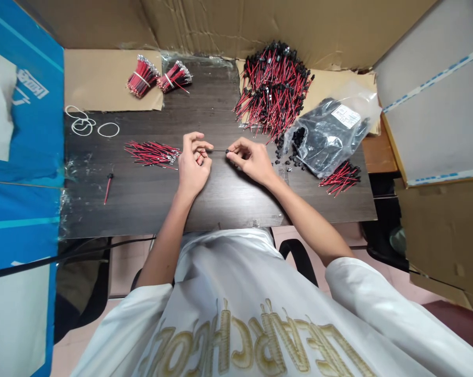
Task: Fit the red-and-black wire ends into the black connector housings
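**Wire pair meets its connector**

A thin wire pair (pixel 217 151) spans mid-counter between both hands. The left hand (pixel 194 163) pinches its end; the right hand (pixel 252 159) pinches a small black connector (pixel 227 152). Seemingly the seating step, which calls for steady alignment. Loose wires (pixel 152 153) lie left on the counter (pixel 150 193).

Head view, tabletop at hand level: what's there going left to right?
Lone wire → loose wire bunch → left hand → right hand → plastic bag → small wire cluster.

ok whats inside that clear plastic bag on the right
The plastic bag holds small black connector pieces, some spilling out at its open left end. How full it is cannot be told through the glare and white label.
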`<control>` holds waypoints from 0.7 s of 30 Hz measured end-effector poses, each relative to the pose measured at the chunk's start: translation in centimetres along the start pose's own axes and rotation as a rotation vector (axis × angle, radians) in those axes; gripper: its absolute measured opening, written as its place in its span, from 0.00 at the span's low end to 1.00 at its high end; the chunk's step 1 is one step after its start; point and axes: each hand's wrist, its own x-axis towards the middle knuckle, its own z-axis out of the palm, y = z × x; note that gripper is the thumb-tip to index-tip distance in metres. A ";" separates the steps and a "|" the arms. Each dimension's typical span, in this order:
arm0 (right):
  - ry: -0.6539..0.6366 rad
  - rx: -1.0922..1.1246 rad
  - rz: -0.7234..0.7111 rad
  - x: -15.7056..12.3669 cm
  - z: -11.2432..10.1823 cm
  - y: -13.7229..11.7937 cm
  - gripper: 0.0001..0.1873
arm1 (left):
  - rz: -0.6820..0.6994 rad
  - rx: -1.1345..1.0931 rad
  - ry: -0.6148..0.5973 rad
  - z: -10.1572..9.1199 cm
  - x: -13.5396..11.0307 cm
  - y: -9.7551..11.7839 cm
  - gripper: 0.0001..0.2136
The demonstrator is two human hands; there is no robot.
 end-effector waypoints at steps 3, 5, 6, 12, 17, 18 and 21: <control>0.131 -0.012 0.034 0.3 -0.8 0.5 0.15 | -0.012 0.031 0.051 -0.2 0.3 -0.9 0.23; 0.217 -0.015 0.060 0.5 -1.3 0.9 0.17 | -0.021 0.053 0.064 -0.2 0.3 -1.1 0.22; 0.247 -0.019 0.070 0.6 -1.5 1.1 0.18 | -0.024 0.054 0.065 -0.2 0.3 -1.1 0.22; 0.219 -0.071 0.067 0.5 -1.6 1.0 0.16 | -0.012 -0.017 0.042 0.2 -0.3 0.3 0.17; 0.126 -0.193 -0.009 0.0 -0.5 0.0 0.10 | 0.054 0.040 0.045 0.4 -0.7 0.8 0.12; 0.109 -0.201 -0.022 0.0 -0.3 -0.2 0.09 | 0.077 0.056 0.049 0.3 -0.8 0.8 0.11; 0.061 -0.196 -0.061 -0.2 0.2 -0.4 0.09 | 0.187 0.147 0.066 0.3 -0.9 0.9 0.10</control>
